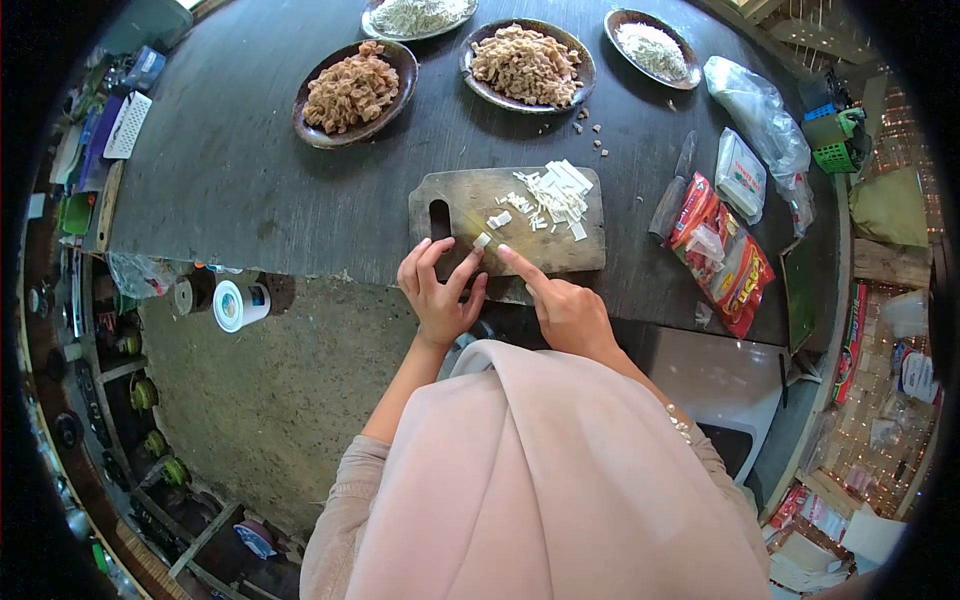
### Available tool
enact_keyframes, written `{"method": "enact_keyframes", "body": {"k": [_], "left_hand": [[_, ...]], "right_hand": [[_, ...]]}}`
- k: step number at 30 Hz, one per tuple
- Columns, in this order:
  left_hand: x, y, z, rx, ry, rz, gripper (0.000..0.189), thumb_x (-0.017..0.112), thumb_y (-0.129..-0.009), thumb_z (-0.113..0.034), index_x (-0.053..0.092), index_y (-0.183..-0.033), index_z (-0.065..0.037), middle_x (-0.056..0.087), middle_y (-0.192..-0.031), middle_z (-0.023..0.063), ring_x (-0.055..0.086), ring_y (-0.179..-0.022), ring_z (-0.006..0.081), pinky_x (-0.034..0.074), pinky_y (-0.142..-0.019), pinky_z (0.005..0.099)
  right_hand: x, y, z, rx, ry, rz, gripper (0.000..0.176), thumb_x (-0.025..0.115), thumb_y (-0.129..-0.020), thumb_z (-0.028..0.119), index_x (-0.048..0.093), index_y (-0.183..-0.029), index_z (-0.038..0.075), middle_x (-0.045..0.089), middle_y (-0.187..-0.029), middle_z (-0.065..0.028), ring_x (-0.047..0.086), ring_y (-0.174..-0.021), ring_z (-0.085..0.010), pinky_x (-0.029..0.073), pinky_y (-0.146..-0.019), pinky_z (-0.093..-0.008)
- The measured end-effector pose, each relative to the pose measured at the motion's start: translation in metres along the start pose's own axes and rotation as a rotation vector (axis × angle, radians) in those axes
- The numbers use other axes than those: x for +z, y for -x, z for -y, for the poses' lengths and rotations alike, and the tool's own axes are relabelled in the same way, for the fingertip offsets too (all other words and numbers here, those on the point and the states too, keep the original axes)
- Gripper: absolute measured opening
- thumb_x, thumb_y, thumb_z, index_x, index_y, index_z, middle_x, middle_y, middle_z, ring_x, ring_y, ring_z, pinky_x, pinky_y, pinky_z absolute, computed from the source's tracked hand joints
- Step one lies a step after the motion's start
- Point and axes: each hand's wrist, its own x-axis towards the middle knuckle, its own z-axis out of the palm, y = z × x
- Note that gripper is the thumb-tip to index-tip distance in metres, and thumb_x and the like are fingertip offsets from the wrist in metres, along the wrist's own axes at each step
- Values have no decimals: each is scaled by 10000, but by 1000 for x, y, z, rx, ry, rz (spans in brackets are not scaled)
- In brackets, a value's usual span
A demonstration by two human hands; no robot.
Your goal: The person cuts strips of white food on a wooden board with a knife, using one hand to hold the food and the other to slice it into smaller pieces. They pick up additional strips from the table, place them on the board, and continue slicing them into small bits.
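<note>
A wooden cutting board (455,190) with a handle slot lies at the table's near edge. Small white cut pieces and sticks (560,195) are heaped on its right half, with a few loose bits near the middle. My left hand (445,295) rests at the board's front edge, its fingers apart and its fingertips against a small white block (482,240). My right hand (565,305) is curled, index finger stretched forward over what looks like a thin knife (478,224) seen nearly edge-on. The palm hides its handle.
Brown bowls of tan pieces (350,92) (525,65) and plates of white shreds (418,12) (652,50) stand farther back. Right of the board lie a red packet (722,255), a white package (740,175) and a clear plastic bag (765,110). A white bucket (240,305) is at lower left.
</note>
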Motion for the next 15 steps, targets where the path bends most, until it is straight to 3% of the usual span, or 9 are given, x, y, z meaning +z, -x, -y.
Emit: {"method": "enact_keyframes", "body": {"k": [2,5,11,13,15], "left_hand": [[-1,-1,-1,-2,6,1,293,754,-839,-283,758,-1129,-242,578,-1311,70,465,-1284,316,322,-1075,464],[-2,-1,-2,-4,6,-1,297,753,-841,-283,755,-1134,-239,577,-1311,73,465,-1283,317,322,-1075,464],[-2,-1,0,1,9,-1,306,751,-843,-285,755,-1145,-232,579,-1307,75,469,-1279,321,321,-1074,465],[-1,-1,-1,-4,15,0,308,751,-844,-284,754,-1148,-233,578,-1308,75,468,-1280,321,321,-1075,465],[-1,-1,-1,-2,11,3,311,751,-844,-283,754,-1151,-235,577,-1310,75,465,-1283,320,321,-1074,465]], "right_hand": [[-1,3,1,12,13,43,810,590,-894,31,344,-1588,368,619,-621,-129,673,-559,-317,556,-523,-452],[-1,-3,5,65,21,88,670,565,-992,87,378,-1573,365,640,-654,-146,666,-588,-317,545,-568,-472],[1,5,4,39,7,65,692,574,-978,70,378,-1574,361,626,-638,-138,654,-564,-319,541,-558,-472],[6,2,0,-12,51,15,844,594,-879,29,328,-1596,384,611,-611,-103,670,-548,-297,557,-517,-446],[8,-3,2,-5,56,18,843,594,-877,30,332,-1595,385,610,-609,-102,666,-544,-293,559,-519,-442]]}}
